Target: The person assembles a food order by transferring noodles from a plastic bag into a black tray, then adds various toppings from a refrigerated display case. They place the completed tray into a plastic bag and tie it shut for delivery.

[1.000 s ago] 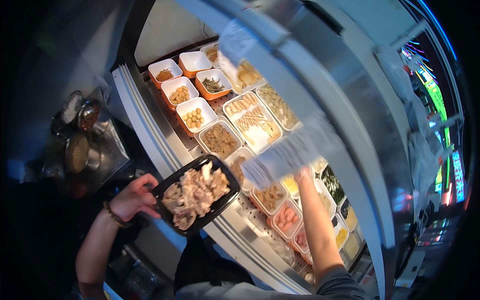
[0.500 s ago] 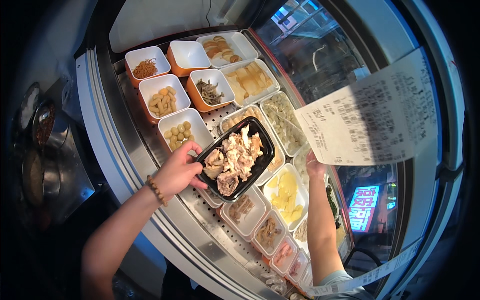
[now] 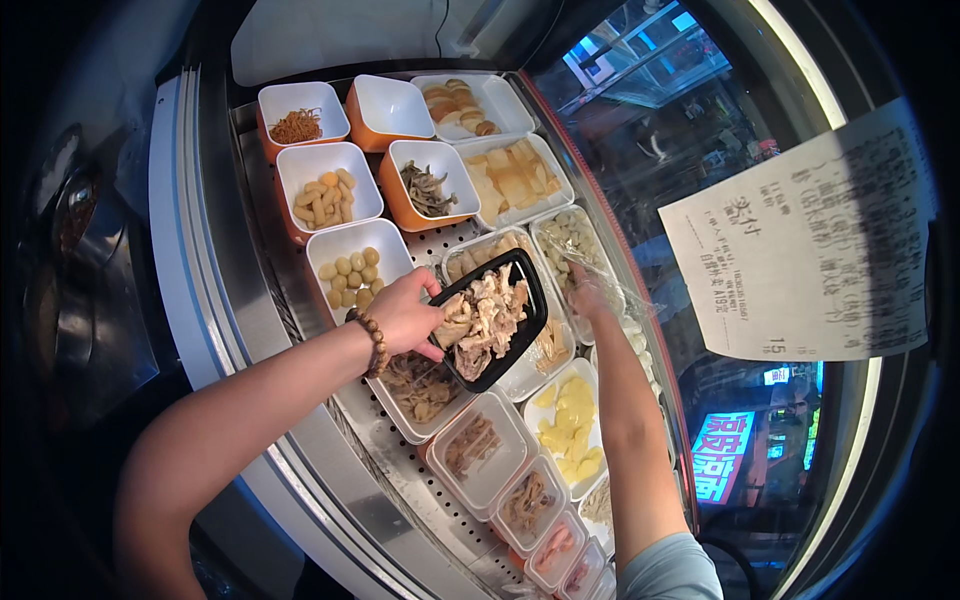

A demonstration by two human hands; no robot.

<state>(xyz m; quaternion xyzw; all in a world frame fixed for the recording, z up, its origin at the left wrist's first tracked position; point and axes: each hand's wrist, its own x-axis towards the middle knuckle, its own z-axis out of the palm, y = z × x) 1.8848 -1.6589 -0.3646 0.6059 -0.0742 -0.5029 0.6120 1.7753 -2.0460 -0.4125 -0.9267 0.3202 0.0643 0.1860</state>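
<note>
My left hand, with a beaded bracelet at the wrist, is closed on the edge of a black plastic takeaway tray. Chunks of pale, brownish cooked meat fill the tray, which is held tilted over the food containers. My right hand reaches down into a white container of pale green pieces with clear plastic film over part of it. Its fingers are partly hidden among the contents and film, so their grip does not show.
Around the tray stand orange-and-white bins of olive-coloured balls, sausage-like pieces and dried strips. Nearer are yellow slices and lidded tubs. A printed paper slip hangs at right before the glass.
My right hand has moved farther away and left, to the container of pale green pieces. My left hand still holds the tray, now a little farther right. The view has shifted.
</note>
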